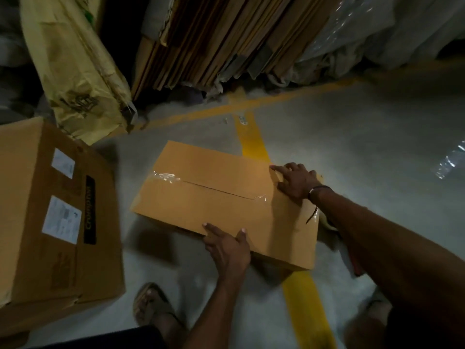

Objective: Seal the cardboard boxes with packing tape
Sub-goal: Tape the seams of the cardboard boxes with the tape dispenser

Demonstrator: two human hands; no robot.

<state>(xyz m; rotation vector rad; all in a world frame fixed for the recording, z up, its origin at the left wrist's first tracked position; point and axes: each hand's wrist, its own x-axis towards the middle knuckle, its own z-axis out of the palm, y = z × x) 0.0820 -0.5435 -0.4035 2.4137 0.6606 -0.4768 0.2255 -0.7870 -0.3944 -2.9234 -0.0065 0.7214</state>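
Observation:
A flat brown cardboard box (214,197) lies on the concrete floor in the middle of the view. Its two top flaps meet at a centre seam, with a clear strip of tape (166,177) at the left end and another bit of tape (260,197) near the right end. My left hand (227,244) rests on the near edge of the box, its thumb and forefinger spread on the top. My right hand (295,182) presses on the right end of the top, fingers mostly straight. No tape roll is visible.
A larger brown box (50,222) with white labels stands at the left. Flattened cardboard sheets (214,41) and a yellowish sack (75,71) lean at the back, plastic wrap (390,28) at back right. Yellow floor lines (251,139) pass under the box. My sandalled foot (151,303) is near.

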